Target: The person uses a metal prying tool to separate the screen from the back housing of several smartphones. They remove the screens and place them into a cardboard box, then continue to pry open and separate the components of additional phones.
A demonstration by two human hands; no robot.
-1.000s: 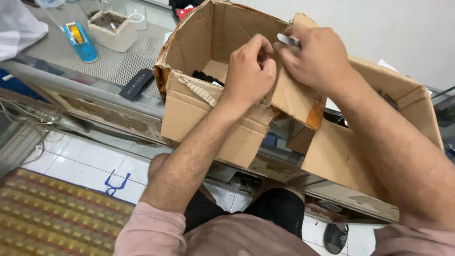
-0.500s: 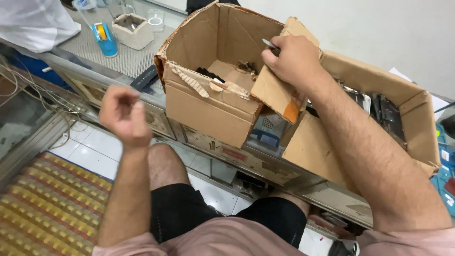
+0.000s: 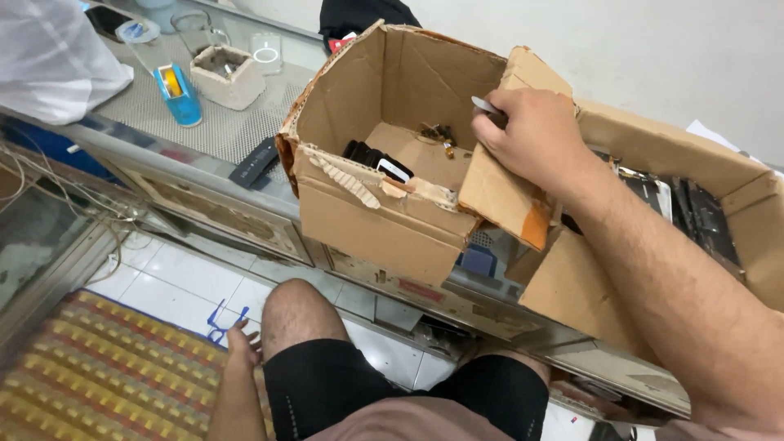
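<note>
Your right hand (image 3: 535, 135) grips the torn flap (image 3: 502, 192) of the open cardboard box (image 3: 384, 220) on the counter, pinching a thin metal tool (image 3: 483, 106). Your left hand (image 3: 243, 347) hangs low beside your knee, fingers loosely spread, empty. A blue tape dispenser (image 3: 180, 94) sits far left

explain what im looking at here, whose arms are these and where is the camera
The camera sits on a seated person's head and looks down, so both arms are that person's own. The right hand grips a flap of an open cardboard box and also holds a thin metal tool. The left hand hangs empty by the knee, near the tiled floor. The box rests on a counter and has dark small parts inside. A second box stands at the right. A blue tape dispenser and a white bag also lie on the counter.
</note>
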